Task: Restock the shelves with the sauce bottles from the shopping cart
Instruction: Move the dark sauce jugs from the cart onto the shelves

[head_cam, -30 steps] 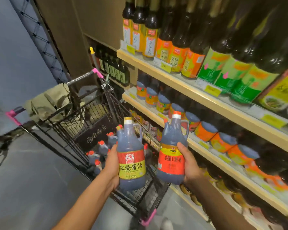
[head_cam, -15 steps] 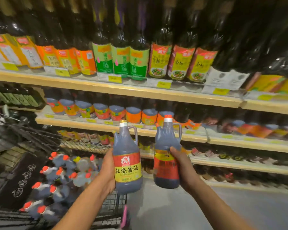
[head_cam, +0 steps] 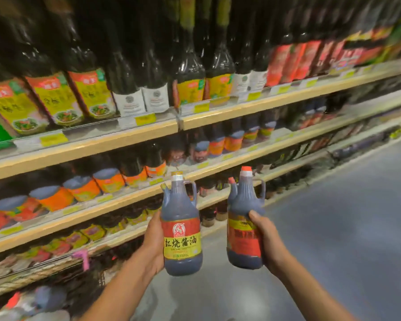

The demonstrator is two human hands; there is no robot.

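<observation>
In front of the shelves [head_cam: 83, 147], mid-aisle: left hand [head_cam: 154, 242], grip curled round a red/yellow-label sauce bottle [head_cam: 182, 230], and right hand [head_cam: 265, 237], grip wrapped round a second bottle [head_cam: 242, 230], both upright, clear of any shelf. We'd find the matching row first, then set one down at a time, label fwd. Blur hides price tags [head_cam: 53, 139] & the 2nd label; the cart [head_cam: 82, 259] is cut off bottom-left.

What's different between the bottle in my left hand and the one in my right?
The left bottle has a yellow cap; the right bottle has a red one. The left bottle's label is red above yellow and faces you; the right bottle's is yellow above red, turned aside. Both are dark, handled jugs held upright.
</observation>
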